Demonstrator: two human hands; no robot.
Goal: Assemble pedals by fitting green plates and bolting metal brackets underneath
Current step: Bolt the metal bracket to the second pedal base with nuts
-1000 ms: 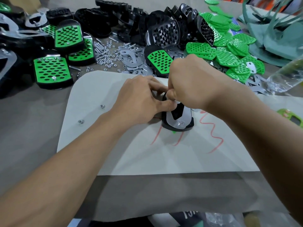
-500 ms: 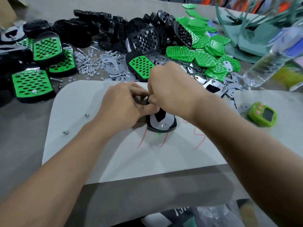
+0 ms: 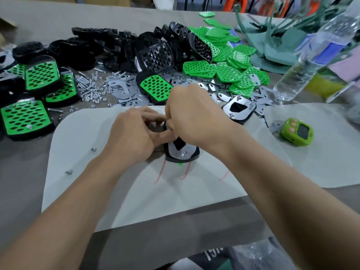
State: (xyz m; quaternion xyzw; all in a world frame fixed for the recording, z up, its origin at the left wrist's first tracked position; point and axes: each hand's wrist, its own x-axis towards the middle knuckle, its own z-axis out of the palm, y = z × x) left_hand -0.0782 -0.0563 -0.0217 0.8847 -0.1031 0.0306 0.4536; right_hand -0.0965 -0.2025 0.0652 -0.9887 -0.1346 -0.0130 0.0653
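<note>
A black pedal (image 3: 192,155) lies upside down on the grey mat (image 3: 120,191). A shiny metal bracket (image 3: 180,152) sits on its underside with a nut near the front edge. My left hand (image 3: 134,137) grips the pedal's far left side, thumb laid on the bracket. My right hand (image 3: 192,117) hovers over the far end, its fingers curled and pinching something small that I cannot see. Loose green plates (image 3: 224,69) are piled at the back right. Bare black pedals (image 3: 120,49) are heaped behind.
Finished green-faced pedals (image 3: 25,117) lie at the left. Nuts and bolts (image 3: 91,90) and flat brackets (image 3: 124,88) are scattered behind the mat; two nuts (image 3: 68,172) rest on it. Another bracketed pedal (image 3: 237,110), a green counter (image 3: 297,131) and a water bottle (image 3: 311,57) are at the right.
The view has shifted, so more of the table's right side shows. Both hands stay on the pedal in the same grip, with only small finger movement at its far end.
</note>
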